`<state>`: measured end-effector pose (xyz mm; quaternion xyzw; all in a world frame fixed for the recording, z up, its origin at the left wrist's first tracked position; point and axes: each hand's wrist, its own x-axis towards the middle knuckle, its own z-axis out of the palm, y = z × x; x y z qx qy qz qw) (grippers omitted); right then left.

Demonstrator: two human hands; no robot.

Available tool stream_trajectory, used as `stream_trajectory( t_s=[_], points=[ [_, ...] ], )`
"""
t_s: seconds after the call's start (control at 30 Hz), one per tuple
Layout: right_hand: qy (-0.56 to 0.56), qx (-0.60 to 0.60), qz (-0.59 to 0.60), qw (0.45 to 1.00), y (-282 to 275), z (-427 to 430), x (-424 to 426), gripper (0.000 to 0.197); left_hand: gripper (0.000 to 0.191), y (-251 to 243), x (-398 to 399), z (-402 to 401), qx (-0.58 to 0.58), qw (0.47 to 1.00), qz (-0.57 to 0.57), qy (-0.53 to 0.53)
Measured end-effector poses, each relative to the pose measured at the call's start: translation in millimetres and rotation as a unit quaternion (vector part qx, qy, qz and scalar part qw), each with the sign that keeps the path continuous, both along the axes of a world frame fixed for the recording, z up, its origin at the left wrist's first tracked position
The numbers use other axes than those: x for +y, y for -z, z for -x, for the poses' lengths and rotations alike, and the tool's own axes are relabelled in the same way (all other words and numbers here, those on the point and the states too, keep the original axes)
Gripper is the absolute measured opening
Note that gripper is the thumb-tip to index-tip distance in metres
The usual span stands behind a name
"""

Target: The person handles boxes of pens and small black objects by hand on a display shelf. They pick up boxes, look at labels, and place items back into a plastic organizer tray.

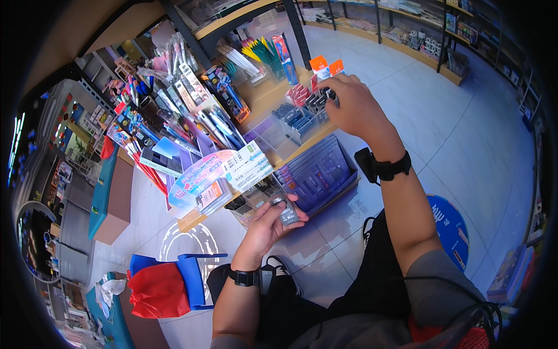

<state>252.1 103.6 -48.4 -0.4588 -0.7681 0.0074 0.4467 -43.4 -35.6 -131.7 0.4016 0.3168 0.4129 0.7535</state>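
My left hand (271, 221) holds a small flat grey pack (288, 215) bearing white writing, with the thumb across its face. In front of the shelf unit, it is close to the clear bins under the top board. At the far right end of the shelf, my right hand (358, 107) has thumb and fingers around a small dark pack (333, 96). Beside it, a clear plastic organizer (279, 138) contains rows of dark grey packs (294, 117), black-and-white packs (315, 103) and red packs (298, 94). The fingertips partly hide the right end of these rows.
Crowded pens (218, 126) and boxed goods stand left on the wooden shelf (257, 94). A purple bin (320, 172) of flat packs is below it. A red bag (159, 290) lies on a blue stool (192, 279) at lower left. A round blue floor sticker (449, 231) is at right.
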Motion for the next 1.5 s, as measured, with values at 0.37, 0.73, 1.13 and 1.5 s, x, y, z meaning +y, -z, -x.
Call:
stream_trajectory(
  t_s=[0.37, 0.73, 1.13, 1.5],
  points=[
    [0.08, -0.011, -0.124, 0.989, 46.9, 15.7, 43.3, 0.041, 0.028, 9.9, -2.5, 3.1, 0.08, 0.996, 0.022, 0.032],
    [0.101, -0.085, -0.078, 0.988, 31.9, 26.6, 42.1, 0.033, 0.029, 13.7, 12.8, -7.7, 0.153, 0.983, 0.003, 0.099],
    [0.098, -0.139, -0.028, 0.985, 22.3, 25.8, 49.6, 0.028, 0.028, 5.2, 33.7, -11.8, 0.136, 0.977, -0.012, 0.162],
    [0.049, -0.122, 0.017, 0.991, 5.3, 23.0, 51.0, 0.025, 0.03, 25.7, 69.7, -22.9, 0.119, 0.975, 0.028, 0.187]
  ],
)
